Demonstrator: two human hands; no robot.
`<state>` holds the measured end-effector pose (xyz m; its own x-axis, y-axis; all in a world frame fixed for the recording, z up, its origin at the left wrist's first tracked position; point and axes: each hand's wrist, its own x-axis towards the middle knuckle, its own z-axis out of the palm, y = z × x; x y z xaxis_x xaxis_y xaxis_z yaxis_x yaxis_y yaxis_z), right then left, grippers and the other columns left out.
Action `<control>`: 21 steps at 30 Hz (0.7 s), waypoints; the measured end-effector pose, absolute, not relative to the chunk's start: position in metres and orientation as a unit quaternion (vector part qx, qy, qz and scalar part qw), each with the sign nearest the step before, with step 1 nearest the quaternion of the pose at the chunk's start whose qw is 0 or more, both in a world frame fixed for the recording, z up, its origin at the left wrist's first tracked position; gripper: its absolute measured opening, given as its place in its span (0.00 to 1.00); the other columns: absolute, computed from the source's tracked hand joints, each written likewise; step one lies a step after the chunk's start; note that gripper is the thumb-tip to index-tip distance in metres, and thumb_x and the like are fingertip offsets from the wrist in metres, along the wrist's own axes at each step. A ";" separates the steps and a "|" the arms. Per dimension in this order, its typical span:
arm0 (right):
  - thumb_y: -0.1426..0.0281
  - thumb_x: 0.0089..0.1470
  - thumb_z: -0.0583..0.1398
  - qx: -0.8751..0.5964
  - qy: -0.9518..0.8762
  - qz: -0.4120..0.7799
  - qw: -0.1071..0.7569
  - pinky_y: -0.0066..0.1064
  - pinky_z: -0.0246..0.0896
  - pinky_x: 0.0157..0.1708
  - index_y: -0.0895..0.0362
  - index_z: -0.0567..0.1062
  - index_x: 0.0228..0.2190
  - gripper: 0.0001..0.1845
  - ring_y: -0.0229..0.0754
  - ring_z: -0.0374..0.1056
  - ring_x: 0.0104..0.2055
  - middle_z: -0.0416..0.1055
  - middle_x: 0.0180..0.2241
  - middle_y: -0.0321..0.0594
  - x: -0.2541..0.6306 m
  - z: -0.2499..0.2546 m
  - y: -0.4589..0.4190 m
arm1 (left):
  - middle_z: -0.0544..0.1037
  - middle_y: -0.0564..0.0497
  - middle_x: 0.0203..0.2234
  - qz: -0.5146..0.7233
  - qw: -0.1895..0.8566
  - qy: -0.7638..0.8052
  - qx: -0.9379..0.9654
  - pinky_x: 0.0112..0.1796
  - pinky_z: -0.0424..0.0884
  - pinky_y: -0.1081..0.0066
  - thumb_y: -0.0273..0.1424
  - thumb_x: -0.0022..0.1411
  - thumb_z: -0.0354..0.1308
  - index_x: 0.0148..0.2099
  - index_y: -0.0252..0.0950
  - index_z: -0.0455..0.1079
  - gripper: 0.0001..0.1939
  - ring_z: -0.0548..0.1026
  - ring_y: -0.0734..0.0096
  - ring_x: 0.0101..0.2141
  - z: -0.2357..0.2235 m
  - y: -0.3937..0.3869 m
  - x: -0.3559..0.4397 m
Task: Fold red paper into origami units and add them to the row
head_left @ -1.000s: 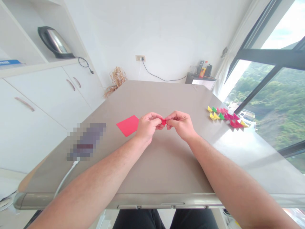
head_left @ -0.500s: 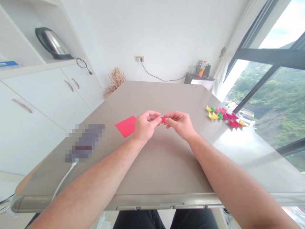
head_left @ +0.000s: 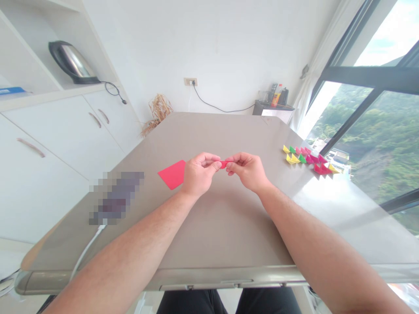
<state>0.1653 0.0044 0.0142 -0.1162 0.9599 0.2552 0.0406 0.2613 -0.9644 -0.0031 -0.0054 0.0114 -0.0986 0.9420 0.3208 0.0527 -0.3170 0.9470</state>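
Note:
A small folded piece of red paper (head_left: 223, 164) is pinched between my two hands above the middle of the table. My left hand (head_left: 201, 172) grips its left end between thumb and fingers. On the other end, my right hand (head_left: 246, 169) has thumb and fingers closed too. Most of the folded paper is hidden by my fingertips. A flat sheet of red paper (head_left: 172, 175) lies on the table just left of my left hand, partly covered by it.
Several small folded paper boats (head_left: 310, 159) in yellow, green, pink and red stand at the table's right side. A blurred-out device (head_left: 118, 198) with a white cable (head_left: 85, 253) lies at the left. The grey-brown table (head_left: 225, 235) has its front edge before my legs.
Both hands keep their pinch on the folded red paper and have hardly moved. The view has shifted very slightly.

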 end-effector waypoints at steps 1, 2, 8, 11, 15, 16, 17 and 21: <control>0.64 0.46 0.70 -0.414 -0.600 0.444 0.521 0.34 0.69 0.31 0.57 0.79 0.29 0.10 0.38 0.72 0.26 0.78 0.27 0.38 0.166 0.014 0.005 | 0.84 0.47 0.31 0.590 0.383 0.446 0.554 0.40 0.77 0.64 0.36 0.52 0.72 0.39 0.38 0.79 0.12 0.82 0.63 0.34 0.011 -0.005 -0.003; 0.64 0.46 0.70 -0.411 -0.597 0.445 0.525 0.34 0.70 0.31 0.57 0.79 0.29 0.10 0.39 0.72 0.26 0.78 0.26 0.38 0.166 0.013 0.005 | 0.84 0.47 0.33 0.586 0.392 0.443 0.553 0.41 0.76 0.64 0.36 0.52 0.72 0.41 0.38 0.79 0.14 0.82 0.63 0.35 0.011 -0.005 -0.004; 0.63 0.46 0.69 -0.401 -0.598 0.447 0.530 0.35 0.70 0.33 0.57 0.78 0.28 0.10 0.39 0.73 0.27 0.77 0.25 0.38 0.167 0.013 0.006 | 0.83 0.47 0.32 0.557 0.413 0.434 0.575 0.40 0.75 0.64 0.37 0.52 0.71 0.35 0.37 0.78 0.11 0.80 0.63 0.35 0.011 -0.003 -0.006; 0.64 0.46 0.69 -0.402 -0.597 0.449 0.529 0.35 0.70 0.33 0.57 0.79 0.28 0.10 0.39 0.73 0.27 0.78 0.26 0.37 0.166 0.015 0.004 | 0.83 0.48 0.31 0.561 0.393 0.438 0.583 0.39 0.74 0.65 0.38 0.54 0.70 0.35 0.38 0.78 0.10 0.80 0.63 0.35 0.010 -0.003 -0.006; 0.65 0.46 0.70 -0.393 -0.596 0.459 0.529 0.35 0.71 0.34 0.57 0.79 0.28 0.09 0.39 0.73 0.27 0.78 0.25 0.38 0.166 0.016 0.003 | 0.83 0.48 0.31 0.562 0.381 0.437 0.590 0.41 0.74 0.64 0.38 0.55 0.69 0.35 0.38 0.78 0.10 0.80 0.64 0.34 0.008 -0.003 -0.007; 0.65 0.46 0.70 -0.391 -0.596 0.462 0.528 0.35 0.71 0.34 0.57 0.79 0.28 0.09 0.39 0.73 0.27 0.78 0.25 0.38 0.166 0.016 0.002 | 0.83 0.48 0.31 0.564 0.380 0.438 0.588 0.41 0.74 0.64 0.38 0.55 0.69 0.34 0.38 0.78 0.10 0.80 0.64 0.34 0.008 -0.003 -0.007; 0.66 0.46 0.70 -0.389 -0.596 0.465 0.527 0.36 0.71 0.34 0.57 0.80 0.28 0.08 0.39 0.73 0.27 0.78 0.26 0.38 0.166 0.016 0.002 | 0.83 0.48 0.30 0.566 0.380 0.439 0.585 0.40 0.74 0.64 0.38 0.54 0.69 0.34 0.38 0.78 0.10 0.79 0.64 0.34 0.008 -0.003 -0.007; 0.66 0.46 0.69 -0.388 -0.598 0.470 0.521 0.35 0.71 0.33 0.57 0.80 0.28 0.07 0.39 0.73 0.27 0.78 0.26 0.38 0.167 0.016 0.002 | 0.82 0.49 0.28 0.572 0.389 0.439 0.574 0.38 0.74 0.65 0.37 0.53 0.70 0.32 0.37 0.78 0.09 0.79 0.65 0.32 0.009 -0.004 -0.006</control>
<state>0.1666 0.0016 0.0163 -0.1568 0.9532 0.2586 -0.0251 0.2579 -0.9658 -0.0058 -0.0039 0.0092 -0.0399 0.9485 0.3142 0.0595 -0.3117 0.9483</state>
